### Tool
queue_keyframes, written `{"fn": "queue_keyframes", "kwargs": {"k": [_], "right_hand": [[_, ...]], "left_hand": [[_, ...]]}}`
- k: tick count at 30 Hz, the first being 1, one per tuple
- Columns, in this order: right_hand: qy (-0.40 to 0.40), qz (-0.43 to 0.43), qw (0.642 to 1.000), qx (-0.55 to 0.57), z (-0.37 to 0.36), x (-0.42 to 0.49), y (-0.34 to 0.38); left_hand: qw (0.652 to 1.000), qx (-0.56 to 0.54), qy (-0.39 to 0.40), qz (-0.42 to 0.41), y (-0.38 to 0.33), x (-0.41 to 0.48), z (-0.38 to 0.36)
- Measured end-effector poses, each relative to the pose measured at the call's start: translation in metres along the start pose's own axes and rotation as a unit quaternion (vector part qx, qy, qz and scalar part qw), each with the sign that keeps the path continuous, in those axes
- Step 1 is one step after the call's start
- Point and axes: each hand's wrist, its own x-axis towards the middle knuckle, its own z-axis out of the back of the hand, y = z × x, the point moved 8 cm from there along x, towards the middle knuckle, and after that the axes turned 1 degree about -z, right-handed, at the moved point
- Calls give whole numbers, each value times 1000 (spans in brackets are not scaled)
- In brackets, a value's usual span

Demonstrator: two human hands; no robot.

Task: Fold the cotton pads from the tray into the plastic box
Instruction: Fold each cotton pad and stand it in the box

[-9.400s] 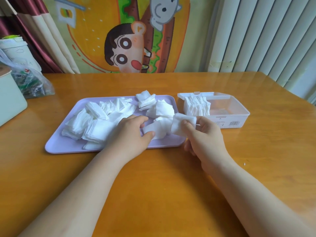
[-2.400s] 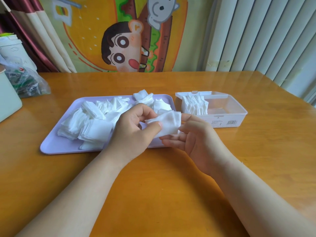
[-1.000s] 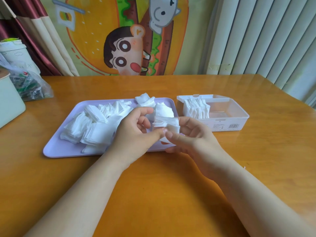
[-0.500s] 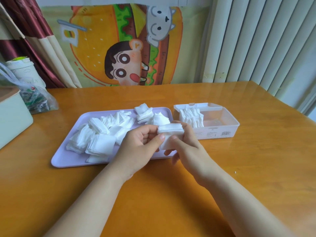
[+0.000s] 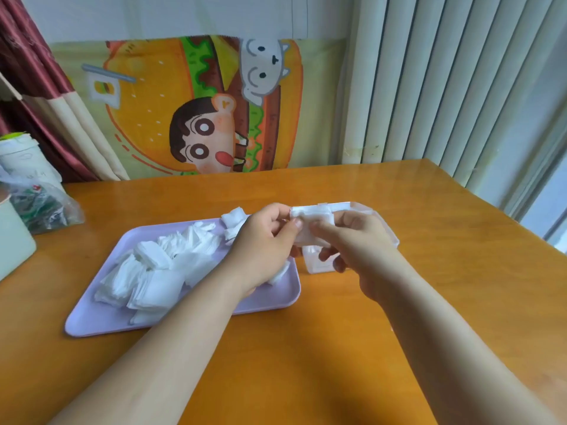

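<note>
A folded white cotton pad (image 5: 310, 229) hangs in the air between both hands, just above the near left corner of the clear plastic box (image 5: 387, 229). My left hand (image 5: 264, 246) pinches its left edge with thumb and fingers. My right hand (image 5: 357, 240) pinches its right side and covers most of the box. A lilac tray (image 5: 101, 322) lies to the left with several loose white pads (image 5: 153, 271) heaped on it. What the box holds is hidden behind my hands.
A clear plastic bag (image 5: 40, 207) with dark contents, a white cup (image 5: 21, 157) and a pale green container (image 5: 12, 240) stand at the table's left edge. A cartoon poster (image 5: 199, 111) and vertical blinds (image 5: 445, 87) back the orange wooden table (image 5: 306, 363).
Both hands have carried the pad from above the tray to the right, over the box's near left corner. The pad went from flat to folded. The camera tilted up.
</note>
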Motion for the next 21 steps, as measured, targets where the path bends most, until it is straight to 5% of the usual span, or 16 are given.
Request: {"fn": "queue_keyframes", "kwargs": {"k": [4, 9, 16, 21], "right_hand": [[-79, -6, 996, -32, 53, 26, 7], [-153, 9, 958, -244, 84, 59, -2], [-119, -29, 862, -492, 59, 97, -21], [-99, -53, 880, -461, 46, 115, -43]], "left_hand": [[999, 34, -10, 0, 1, 31, -19], [972, 233, -16, -28, 15, 55, -30], [958, 280, 8, -70, 34, 61, -47], [958, 272, 1, -88, 38, 59, -46]]}}
